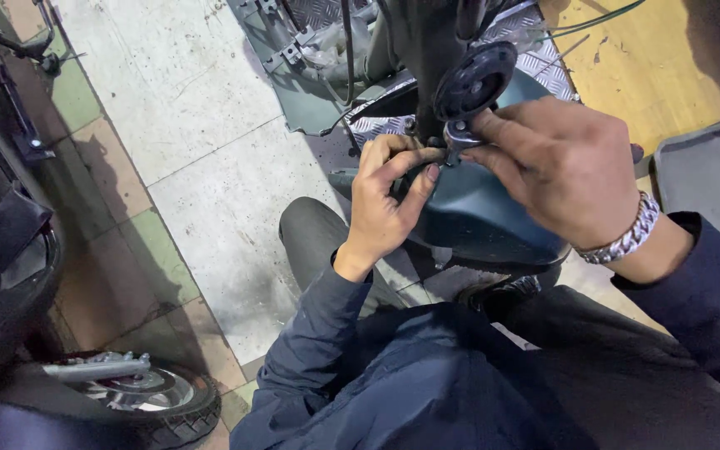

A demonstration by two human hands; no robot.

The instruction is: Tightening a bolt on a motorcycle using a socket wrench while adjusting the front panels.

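Scooter repair scene, viewed from above the hands.

Wheel (139, 400) of a second vehicle, with a metal fork leg, is seen at the lower left on the tiled floor (201, 150). The left hand (385, 204) is curled, its fingertips pinched at a small fitting beside the metal bracket (458, 133), just under the round black horn (475, 81). The horn is found at the upper centre, mounted against the scooter's dark steering column, above the rounded dark teal panel (476, 212). The right hand (560, 167) is closed on the bracket at the horn's lower edge, thumb and forefinger gripping it; a silver chain bracelet (626, 237) is worn at the wrist. A grey tray (710, 179) is seen at the far right, on the wooden board (635, 67).
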